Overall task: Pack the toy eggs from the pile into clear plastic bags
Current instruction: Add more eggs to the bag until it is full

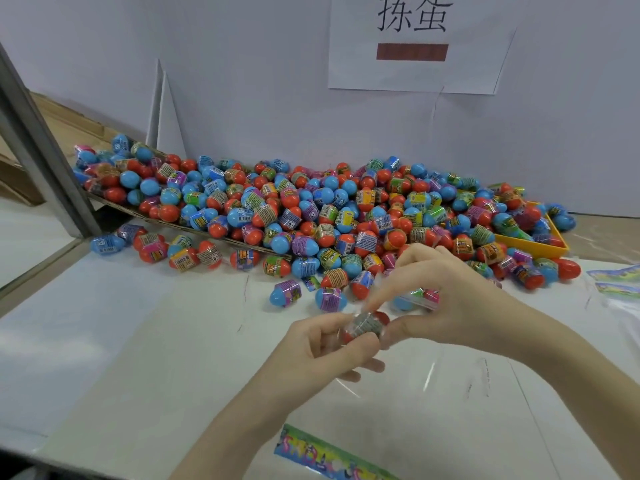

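Left hand (322,344), fingers curled, grips a red toy egg (365,325) at table centre; right hand (446,299) pinches that egg too, with a blue egg (412,299) tucked under its fingers; egg pile (311,216) at 12 o'clock; clear plastic bag (450,393) flat at 5 o'clock.

**Two hands holding toy eggs at a packing table**

Left hand (320,344) grips a red plastic egg with a grey label (365,326). Right hand (446,299) holds a blue plastic egg (415,299). Behind lies a heap of red and blue eggs (311,209) on a white table (138,341).
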